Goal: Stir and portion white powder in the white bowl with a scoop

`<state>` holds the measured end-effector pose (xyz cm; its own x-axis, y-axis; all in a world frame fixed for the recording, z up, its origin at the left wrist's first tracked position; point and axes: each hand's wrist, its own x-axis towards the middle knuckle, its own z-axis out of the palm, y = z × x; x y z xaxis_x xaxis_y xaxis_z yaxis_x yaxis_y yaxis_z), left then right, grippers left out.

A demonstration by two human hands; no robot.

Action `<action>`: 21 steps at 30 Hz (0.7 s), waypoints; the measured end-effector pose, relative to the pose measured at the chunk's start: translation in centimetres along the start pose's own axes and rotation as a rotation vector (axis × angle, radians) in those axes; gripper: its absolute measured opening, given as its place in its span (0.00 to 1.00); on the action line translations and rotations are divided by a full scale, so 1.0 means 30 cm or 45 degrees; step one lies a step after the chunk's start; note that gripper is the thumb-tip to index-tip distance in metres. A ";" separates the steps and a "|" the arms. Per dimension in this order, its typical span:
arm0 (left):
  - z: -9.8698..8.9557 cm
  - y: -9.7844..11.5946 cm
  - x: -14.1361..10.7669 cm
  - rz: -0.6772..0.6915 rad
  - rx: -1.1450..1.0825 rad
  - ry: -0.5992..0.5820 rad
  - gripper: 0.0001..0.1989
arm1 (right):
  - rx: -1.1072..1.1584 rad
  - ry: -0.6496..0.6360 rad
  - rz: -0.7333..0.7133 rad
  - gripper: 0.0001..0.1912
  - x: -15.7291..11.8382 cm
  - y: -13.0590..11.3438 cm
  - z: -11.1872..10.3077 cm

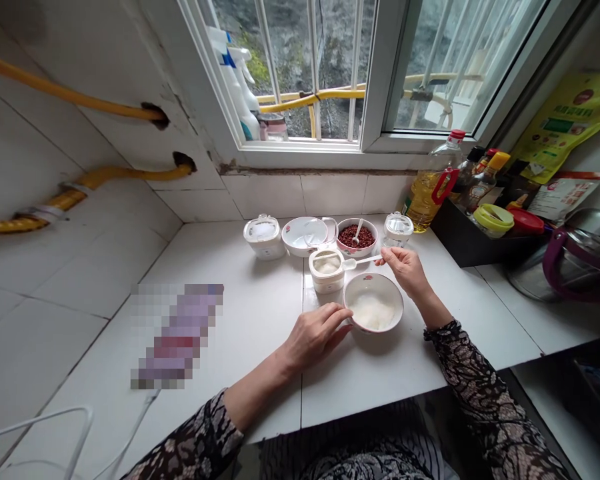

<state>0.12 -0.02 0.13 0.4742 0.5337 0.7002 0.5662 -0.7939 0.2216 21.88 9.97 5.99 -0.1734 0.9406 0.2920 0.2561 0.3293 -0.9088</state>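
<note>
My right hand (pixel 405 270) pinches the end of a small white spoon (pixel 364 261). The spoon's head is at the right rim of a square white jar (pixel 327 280) that holds a pale, grainy substance. In front of the jar stands a white bowl (pixel 374 323) with white powder or grains in its bottom. My left hand (pixel 320 331) grips this bowl at its left rim, fingers bent against the side. Behind are a bowl of small red beans (pixel 349 237) with a spoon in it, a white bowl (pixel 300 248) with something clear inside, and a lidded white jar (pixel 265 240).
A clear lidded jar (pixel 398 230) and an oil bottle (pixel 425 200) stand at the back right. Beside them is a black box (pixel 455 240) of condiments, then a metal pot (pixel 580 260). A blurred-out object (pixel 177 340) with a cable lies on the left counter.
</note>
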 end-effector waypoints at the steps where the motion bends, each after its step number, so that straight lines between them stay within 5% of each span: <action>1: 0.000 0.000 0.001 0.003 0.002 0.002 0.08 | -0.053 0.063 -0.065 0.26 -0.004 -0.013 0.016; 6: 0.002 0.001 0.003 0.007 0.003 0.014 0.07 | -0.530 0.295 -0.615 0.18 -0.024 -0.089 0.077; 12: 0.001 0.005 0.008 0.008 0.014 0.009 0.09 | -0.914 0.122 -1.100 0.12 -0.033 -0.111 0.101; 17: -0.003 0.003 0.011 0.017 0.019 0.010 0.10 | -0.685 0.307 -0.953 0.13 -0.016 -0.100 0.052; 21: -0.003 0.002 0.009 0.023 0.009 0.019 0.09 | -0.546 0.052 -0.688 0.16 -0.009 -0.077 -0.017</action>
<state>0.21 0.05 0.38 0.4742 0.5145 0.7145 0.5623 -0.8014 0.2039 21.82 9.00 8.15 -0.3486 0.6349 0.6895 0.4988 0.7485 -0.4370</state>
